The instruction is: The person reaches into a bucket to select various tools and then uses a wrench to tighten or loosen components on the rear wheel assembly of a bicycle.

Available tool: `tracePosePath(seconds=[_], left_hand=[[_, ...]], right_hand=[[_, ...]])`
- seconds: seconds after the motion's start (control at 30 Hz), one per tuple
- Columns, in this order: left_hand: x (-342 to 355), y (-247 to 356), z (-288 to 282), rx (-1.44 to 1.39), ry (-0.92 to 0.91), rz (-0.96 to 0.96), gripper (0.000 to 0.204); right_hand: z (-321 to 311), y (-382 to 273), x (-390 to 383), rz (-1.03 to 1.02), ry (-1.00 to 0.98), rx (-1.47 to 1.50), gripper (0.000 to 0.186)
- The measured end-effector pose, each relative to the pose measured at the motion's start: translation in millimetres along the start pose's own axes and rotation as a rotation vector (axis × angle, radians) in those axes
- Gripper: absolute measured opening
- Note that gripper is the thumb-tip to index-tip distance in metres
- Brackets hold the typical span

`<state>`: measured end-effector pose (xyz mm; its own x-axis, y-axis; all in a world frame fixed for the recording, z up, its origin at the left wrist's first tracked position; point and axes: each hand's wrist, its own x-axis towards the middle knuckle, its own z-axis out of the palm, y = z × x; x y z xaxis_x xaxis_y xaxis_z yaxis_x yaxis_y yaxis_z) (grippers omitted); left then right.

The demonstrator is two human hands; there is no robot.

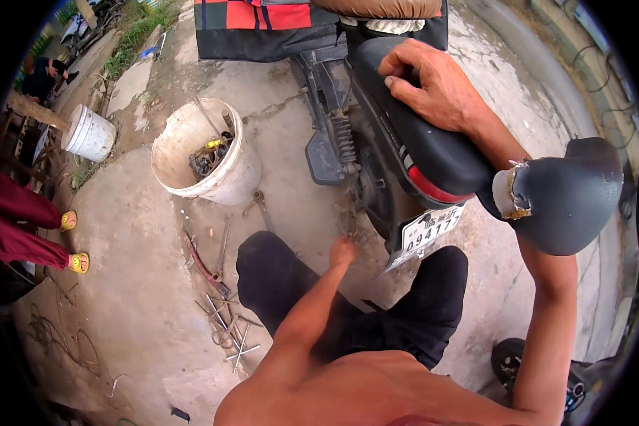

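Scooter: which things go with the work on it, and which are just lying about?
Seem to belong:
Scooter, right hand at its seat, left hand low near its rear wheel
Wrench and crossed metal rods
Near white bucket

Probably just lying about:
Far white bucket
Small black piece, lower edge

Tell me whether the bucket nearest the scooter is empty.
Not empty: the bucket visibly holds dark clutter, a yellow item and a rod.

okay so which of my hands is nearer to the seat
Right. Your right hand rests on the seat; your left hand is down low by the rear wheel, away from it.
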<state>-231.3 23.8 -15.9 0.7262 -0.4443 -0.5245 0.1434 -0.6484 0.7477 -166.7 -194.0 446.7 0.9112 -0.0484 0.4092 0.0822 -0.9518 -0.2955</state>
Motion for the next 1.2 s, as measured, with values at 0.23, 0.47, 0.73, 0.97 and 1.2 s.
tracePosePath(seconds=[0.23, 0.47, 0.73, 0.97, 1.2], left_hand=[[25.3, -26.9, -2.0, 0.068, 0.015, 0.034, 0.044], [26.7, -47.6, -1.8, -0.051, 0.045, -0.065, 0.044], [28.3, -10.0, 32.1, -0.325, -0.02, -0.19, 0.051], [46.9, -46.1, 21.9, -0.146, 0.063, -0.178, 0.054], [33.5, -43.8, -7.0, 0.078, -0.033, -0.189, 0.053]], right_hand=[[3.5, -9.4, 11.0, 0.012, -0.014, 0.035, 0.018], [13.9, -12.5, 10.2, 0.004, -0.022, 0.075, 0.019], [-2.4, 2.9, 1.8, 0.01, 0.012, 0.004, 0.016], [3.1, -5.7, 6.9, 0.105, -0.022, 0.269, 0.012], [7.6, -12.4, 12.7, -0.019, 0.099, 0.319, 0.012]])
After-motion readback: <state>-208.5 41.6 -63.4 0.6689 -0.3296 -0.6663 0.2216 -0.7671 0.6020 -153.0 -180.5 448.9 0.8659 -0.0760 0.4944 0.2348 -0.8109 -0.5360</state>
